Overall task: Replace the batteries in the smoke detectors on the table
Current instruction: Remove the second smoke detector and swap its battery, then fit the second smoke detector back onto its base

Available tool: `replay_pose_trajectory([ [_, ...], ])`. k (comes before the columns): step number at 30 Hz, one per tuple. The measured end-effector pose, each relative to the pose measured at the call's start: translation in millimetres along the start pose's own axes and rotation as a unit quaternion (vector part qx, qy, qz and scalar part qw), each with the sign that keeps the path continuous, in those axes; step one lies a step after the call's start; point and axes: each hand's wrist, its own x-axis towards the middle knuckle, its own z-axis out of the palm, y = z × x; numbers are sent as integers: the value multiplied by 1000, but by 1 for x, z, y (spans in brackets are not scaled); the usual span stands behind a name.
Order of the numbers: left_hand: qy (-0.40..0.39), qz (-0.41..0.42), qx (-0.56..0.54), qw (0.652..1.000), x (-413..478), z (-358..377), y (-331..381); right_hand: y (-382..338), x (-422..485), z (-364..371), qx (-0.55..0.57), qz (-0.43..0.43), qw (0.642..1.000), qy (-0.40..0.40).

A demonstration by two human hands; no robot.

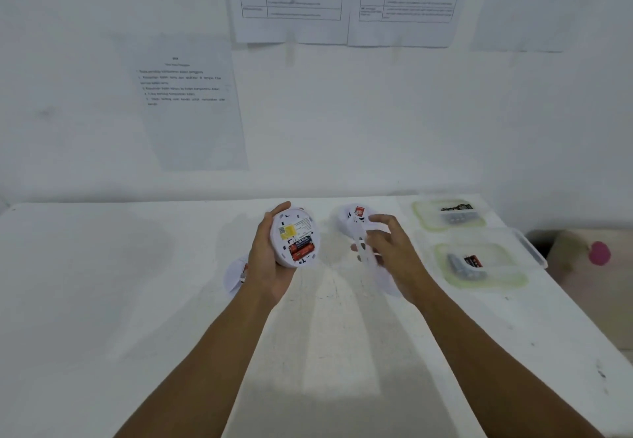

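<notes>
My left hand [263, 263] grips a round white smoke detector [295, 237] above the table, its back turned toward me. Two red-and-black batteries [301, 248] sit in its open compartment below a yellow label. My right hand [387, 252] holds a thin white round back plate [363, 249], seen nearly edge-on and blurred. Behind the plate a second white smoke detector [352, 215] with a red sticker lies on the table. A third white detector [234, 275] peeks out from under my left wrist.
Two clear containers with pale green rims stand at the right: the far container [448, 215] and the near container [479, 266] both hold batteries. A clear lid [527, 249] lies beside them. The table's right edge [582, 321] drops off to a floor with a pink object [600, 252].
</notes>
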Motion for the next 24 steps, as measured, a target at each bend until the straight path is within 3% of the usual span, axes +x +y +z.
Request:
replay_pose_trajectory([
  [2, 5, -3, -4, 1000, 2, 6, -8, -9, -4, -5, 168, 29, 985, 3],
  [3, 7, -5, -2, 1000, 3, 11, -13, -13, -7, -7, 185, 22, 983, 10],
  [8, -6, -25, -8, 1000, 2, 38, -37, -22, -8, -7, 54, -55, 995, 59],
  [10, -17, -40, -25, 999, 2, 48, -46, -25, -6, -6, -49, -97, 992, 64],
  [15, -48, -77, -46, 995, -1, 72, -63, -25, -3, 5, -163, -168, 972, 19],
  [20, -28, -79, -75, 994, -1, 75, -64, -16, 1, -1, -251, -236, 933, 107],
  [24, -2, -75, -73, 995, 1, 74, -64, -9, -5, -2, -269, -289, 915, 80],
])
